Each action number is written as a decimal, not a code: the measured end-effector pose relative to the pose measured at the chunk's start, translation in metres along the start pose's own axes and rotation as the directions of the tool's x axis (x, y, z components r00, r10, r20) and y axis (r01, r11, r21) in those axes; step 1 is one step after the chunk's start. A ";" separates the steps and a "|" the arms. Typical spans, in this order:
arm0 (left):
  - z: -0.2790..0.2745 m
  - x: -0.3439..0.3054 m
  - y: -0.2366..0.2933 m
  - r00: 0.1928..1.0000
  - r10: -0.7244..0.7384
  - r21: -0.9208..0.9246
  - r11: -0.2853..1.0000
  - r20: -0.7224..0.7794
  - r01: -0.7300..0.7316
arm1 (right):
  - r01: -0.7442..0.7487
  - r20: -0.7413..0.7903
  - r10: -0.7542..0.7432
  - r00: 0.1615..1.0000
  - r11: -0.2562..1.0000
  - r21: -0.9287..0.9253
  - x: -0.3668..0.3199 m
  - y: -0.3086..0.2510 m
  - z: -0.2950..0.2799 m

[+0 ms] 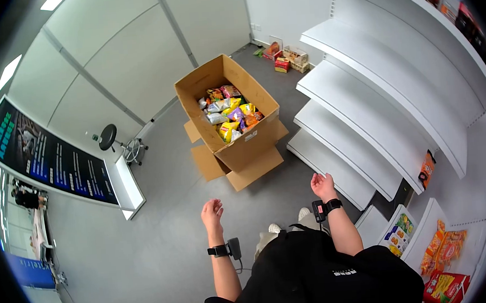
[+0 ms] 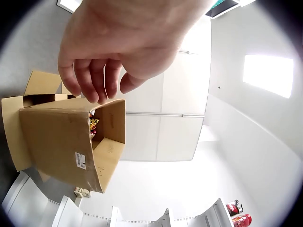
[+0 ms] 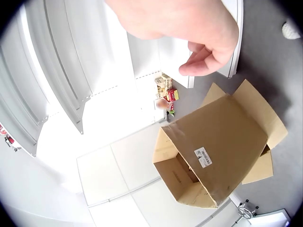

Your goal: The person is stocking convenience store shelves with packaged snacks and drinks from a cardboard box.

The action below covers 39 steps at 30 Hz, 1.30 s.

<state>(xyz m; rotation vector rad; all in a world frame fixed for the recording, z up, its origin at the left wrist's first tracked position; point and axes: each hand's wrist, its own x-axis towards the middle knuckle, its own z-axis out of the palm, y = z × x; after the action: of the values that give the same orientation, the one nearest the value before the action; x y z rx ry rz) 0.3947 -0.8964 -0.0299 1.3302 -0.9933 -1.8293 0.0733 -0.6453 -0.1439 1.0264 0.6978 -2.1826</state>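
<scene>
Black straps (image 1: 218,250) are circling both wrists; left hand (image 1: 212,214) and right hand (image 1: 323,186) are hovering half-open, loosely curled, empty, before the cardboard box (image 1: 251,151), which is holding snack packets (image 1: 232,105). Beyond the box, crates (image 1: 295,56), probably wooden, are sitting.

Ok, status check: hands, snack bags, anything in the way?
Left hand and right hand empty, fingers loosely curled. Snack bags heaped in open box, neither hand touching. Lower flaps jut toward person; shelves at right.
</scene>
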 end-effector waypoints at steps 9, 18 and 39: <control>-0.014 0.025 0.002 0.998 -0.029 -0.015 0.999 -0.048 0.029 | -0.038 0.036 0.040 0.999 0.997 -0.060 0.021 0.029 0.049; 0.044 0.096 0.042 1.000 -0.023 0.058 0.998 0.001 0.023 | -0.089 0.011 0.088 0.996 0.995 0.038 0.082 0.031 0.102; 0.239 0.255 0.089 0.941 -0.294 0.322 0.918 0.169 0.230 | -0.093 -0.034 0.094 0.995 0.995 0.027 0.152 -0.010 0.214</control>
<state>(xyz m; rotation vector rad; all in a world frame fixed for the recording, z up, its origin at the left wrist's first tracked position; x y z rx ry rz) 0.1039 -1.1094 -0.0242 1.5306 -1.2995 -2.1242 -0.1131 -0.8303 -0.1455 1.0915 0.6266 -2.1028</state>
